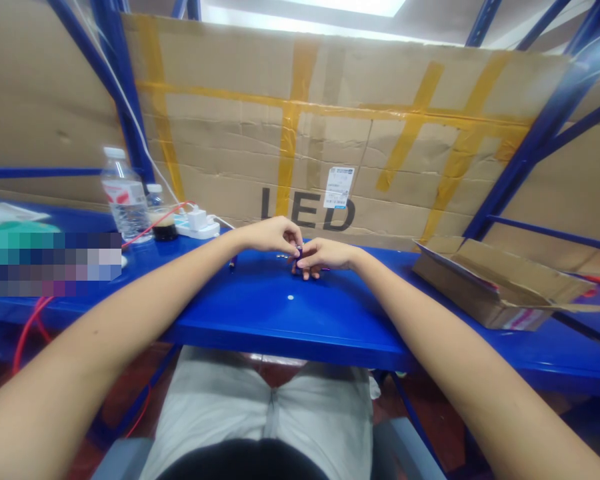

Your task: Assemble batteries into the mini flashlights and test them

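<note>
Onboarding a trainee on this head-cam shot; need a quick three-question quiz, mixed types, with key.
1. True or false: the left hand and right hand meet at a small dark item.
2. What is printed in large black type on the cardboard sheet? A) LCD B) LED C) USB
3. Fill in: the open box lies to the person's ____.

Key: 1. True. 2. B. 3. Right.
</note>
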`<state>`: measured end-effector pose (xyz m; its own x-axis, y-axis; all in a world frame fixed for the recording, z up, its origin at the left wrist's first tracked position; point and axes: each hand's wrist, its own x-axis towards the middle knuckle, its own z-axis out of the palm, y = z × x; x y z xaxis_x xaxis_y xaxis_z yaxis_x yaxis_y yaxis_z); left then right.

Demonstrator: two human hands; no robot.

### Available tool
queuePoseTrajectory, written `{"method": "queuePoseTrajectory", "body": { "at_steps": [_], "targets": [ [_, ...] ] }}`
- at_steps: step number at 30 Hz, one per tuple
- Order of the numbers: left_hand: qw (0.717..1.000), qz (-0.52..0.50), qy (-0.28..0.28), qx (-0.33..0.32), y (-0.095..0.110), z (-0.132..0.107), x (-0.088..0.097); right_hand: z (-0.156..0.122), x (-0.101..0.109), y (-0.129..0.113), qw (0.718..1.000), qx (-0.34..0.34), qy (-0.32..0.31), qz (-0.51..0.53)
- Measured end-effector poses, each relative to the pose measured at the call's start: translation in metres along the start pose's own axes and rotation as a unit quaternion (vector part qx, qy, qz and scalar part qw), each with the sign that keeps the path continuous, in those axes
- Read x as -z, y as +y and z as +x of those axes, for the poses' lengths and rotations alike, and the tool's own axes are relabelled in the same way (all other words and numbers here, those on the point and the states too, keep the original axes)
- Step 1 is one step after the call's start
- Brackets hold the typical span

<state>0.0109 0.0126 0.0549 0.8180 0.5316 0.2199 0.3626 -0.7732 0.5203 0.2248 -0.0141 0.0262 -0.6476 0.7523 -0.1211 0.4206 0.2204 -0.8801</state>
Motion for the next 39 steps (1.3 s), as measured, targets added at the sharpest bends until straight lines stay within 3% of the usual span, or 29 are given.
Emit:
{"method": "queuePoseTrajectory", "body": {
  "at_steps": [4,7,11,14,18,26,29,34,39],
  "targets": [
    [0.998,-0.032,0.049,0.005,-0.004,0.001,0.001,-0.002,0.000,-0.006,0.997,0.029,0.067,-0.027],
    [0.987,-0.072,0.143,-0.002,-0.010,0.005,-0.001,0.001,0.002,-0.009,0.987,0.062,0.135,-0.059],
    [0.944,-0.179,0.277,-0.005,-0.018,0.012,-0.005,0.007,0.011,-0.005,0.938,0.069,0.287,-0.180],
    [0.913,-0.262,0.313,0.026,-0.021,0.014,-0.007,0.010,0.017,0.003,0.899,0.034,0.318,-0.299],
    [0.896,-0.311,0.309,0.068,-0.023,0.014,-0.009,0.014,0.013,0.012,0.882,0.019,0.276,-0.382],
    [0.920,-0.305,0.236,0.063,-0.027,0.013,-0.020,0.026,0.001,0.022,0.865,-0.003,0.230,-0.446],
    [0.935,-0.273,0.220,0.059,-0.032,0.014,-0.019,0.025,0.007,0.021,0.868,0.029,0.279,-0.409],
    [0.959,-0.184,0.207,0.052,-0.047,0.017,-0.018,0.019,0.017,0.014,0.861,0.149,0.415,-0.255],
    [0.977,-0.088,0.192,0.024,-0.048,0.017,-0.019,0.020,0.012,0.011,0.872,0.204,0.406,-0.183]
  ]
}}
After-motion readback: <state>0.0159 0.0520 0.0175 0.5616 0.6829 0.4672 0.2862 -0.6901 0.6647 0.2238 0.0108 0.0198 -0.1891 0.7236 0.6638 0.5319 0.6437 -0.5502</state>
